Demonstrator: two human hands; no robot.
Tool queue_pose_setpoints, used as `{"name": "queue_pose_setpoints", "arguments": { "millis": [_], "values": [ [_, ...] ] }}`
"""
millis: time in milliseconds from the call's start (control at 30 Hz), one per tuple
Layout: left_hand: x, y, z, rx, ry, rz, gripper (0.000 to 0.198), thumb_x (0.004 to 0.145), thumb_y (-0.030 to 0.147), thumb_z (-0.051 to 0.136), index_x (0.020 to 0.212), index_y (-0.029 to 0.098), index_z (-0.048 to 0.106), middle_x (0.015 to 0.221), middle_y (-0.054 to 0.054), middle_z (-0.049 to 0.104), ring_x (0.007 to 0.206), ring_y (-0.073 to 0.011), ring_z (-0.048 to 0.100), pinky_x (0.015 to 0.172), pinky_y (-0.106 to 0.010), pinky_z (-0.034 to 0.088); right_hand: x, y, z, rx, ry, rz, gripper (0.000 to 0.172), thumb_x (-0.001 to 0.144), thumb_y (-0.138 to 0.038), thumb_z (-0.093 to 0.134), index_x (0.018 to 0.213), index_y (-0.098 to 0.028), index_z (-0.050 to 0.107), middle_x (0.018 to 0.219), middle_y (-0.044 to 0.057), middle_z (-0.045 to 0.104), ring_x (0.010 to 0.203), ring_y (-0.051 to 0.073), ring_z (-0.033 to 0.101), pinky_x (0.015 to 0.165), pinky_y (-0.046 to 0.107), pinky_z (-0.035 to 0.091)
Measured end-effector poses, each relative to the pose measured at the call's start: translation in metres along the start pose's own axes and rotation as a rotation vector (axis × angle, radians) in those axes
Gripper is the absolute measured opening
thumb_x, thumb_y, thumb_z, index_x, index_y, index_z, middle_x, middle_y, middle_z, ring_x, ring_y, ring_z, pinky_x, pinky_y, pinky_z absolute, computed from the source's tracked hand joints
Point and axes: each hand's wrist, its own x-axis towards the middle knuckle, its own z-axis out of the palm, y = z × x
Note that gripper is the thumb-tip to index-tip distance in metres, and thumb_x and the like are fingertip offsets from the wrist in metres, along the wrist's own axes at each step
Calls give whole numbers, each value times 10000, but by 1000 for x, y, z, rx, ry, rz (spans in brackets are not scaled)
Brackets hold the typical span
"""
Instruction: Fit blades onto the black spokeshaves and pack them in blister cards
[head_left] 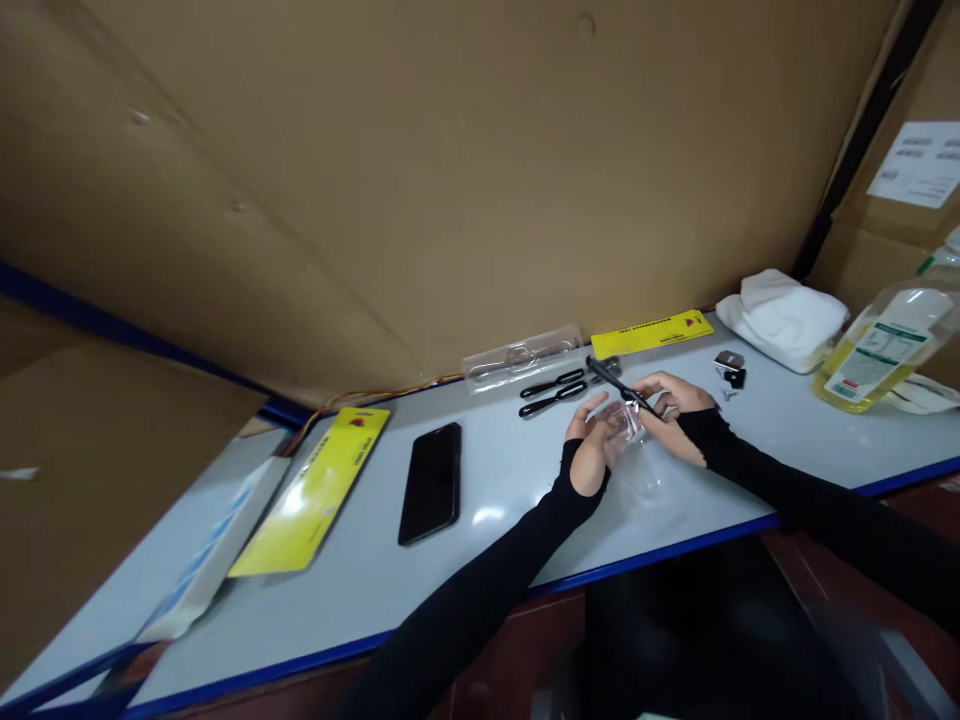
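Observation:
My left hand (590,450) is closed round a crumpled clear plastic piece (621,422), which looks like packaging. My right hand (675,408) grips a long, slim black piece (611,378) resembling a handle, which slants up and left above the plastic. Whether that black piece touches the plastic is unclear. Just left of and behind my hands lie black pieces with slotted handles (553,398). More clear plastic (652,485) appears below my hands, over the table's front part.
A black phone (430,484) and a yellow card (311,490) lie left on the grey table (480,560). Behind are a clear plastic tray (523,360) and another yellow card (651,334). Rightward are small metal parts (729,370), a white cloth (784,315) and a bottle of yellow liquid (881,345).

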Motion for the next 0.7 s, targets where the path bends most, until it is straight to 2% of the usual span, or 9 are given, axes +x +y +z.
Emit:
{"name": "queue_pose_setpoints", "arguments": {
  "millis": [67, 133, 200, 267, 367, 433, 500, 600, 700],
  "values": [
    [-1, -6, 4, -32, 45, 21, 632, 563, 161, 866, 1055, 258, 481, 960, -16, 706, 949, -206, 734, 962, -418, 553, -3, -1, 4, -85, 32, -99, 279, 759, -124, 677, 1013, -220, 742, 954, 28, 704, 583, 92, 548, 524, 228, 429],
    [-2, -12, 7, -42, 41, 35, 639, 590, 226, 900, 1021, 277, 431, 881, 31, 678, 838, -172, 713, 928, -397, 560, -5, -3, 7, -118, 46, -174, 325, 757, -126, 687, 1056, -228, 763, 973, 35, 683, 611, 101, 557, 532, 233, 436],
    [-2, -14, 8, -20, 22, 20, 651, 635, 352, 940, 995, 284, 402, 796, 73, 626, 733, -152, 681, 874, -395, 579, -6, -2, 8, -130, 17, -216, 311, 776, -145, 700, 1061, -240, 781, 967, 33, 678, 626, 106, 566, 544, 236, 444],
    [-2, -15, 6, 5, 14, -12, 680, 659, 486, 955, 1008, 282, 409, 807, 73, 627, 729, -158, 686, 839, -404, 598, -6, 1, 7, -148, -14, -238, 289, 788, -133, 689, 1034, -245, 794, 962, 28, 684, 616, 100, 559, 555, 237, 453],
    [0, -14, 3, 7, -19, 0, 782, 604, 521, 996, 1131, 278, 471, 1162, -30, 717, 879, -206, 738, 829, -432, 628, -4, 6, 3, -161, -47, -259, 362, 784, -147, 712, 1126, -245, 779, 982, 30, 665, 603, 95, 554, 546, 236, 458],
    [2, -11, 1, 27, -83, 47, 835, 622, 507, 994, 1265, 287, 509, 1402, -95, 659, 978, -241, 744, 814, -429, 643, -4, 6, 0, -163, -19, -277, 414, 785, -159, 725, 1189, -239, 766, 964, 29, 644, 590, 92, 546, 530, 234, 453],
    [5, -9, 1, 87, -129, 100, 861, 683, 557, 950, 1382, 283, 529, 1453, -127, 640, 1002, -250, 742, 760, -377, 646, -4, 4, -3, -174, 40, -312, 400, 807, -141, 703, 1190, -231, 774, 950, 33, 645, 584, 91, 536, 524, 236, 450],
    [7, -8, -1, 232, -106, 138, 939, 713, 685, 873, 1470, 233, 551, 1275, -140, 730, 868, -220, 741, 600, -282, 599, -5, -2, -6, -195, 54, -333, 347, 829, -136, 693, 1151, -218, 794, 960, 46, 661, 592, 95, 537, 515, 239, 444],
    [7, -12, -5, 365, -64, 82, 1105, 690, 776, 825, 1563, 191, 483, 987, -100, 766, 693, -209, 706, 443, -255, 511, -8, -8, -9, -212, -21, -266, 318, 838, -147, 702, 1137, -198, 798, 971, 49, 661, 591, 92, 539, 509, 240, 442]
  ]
}}
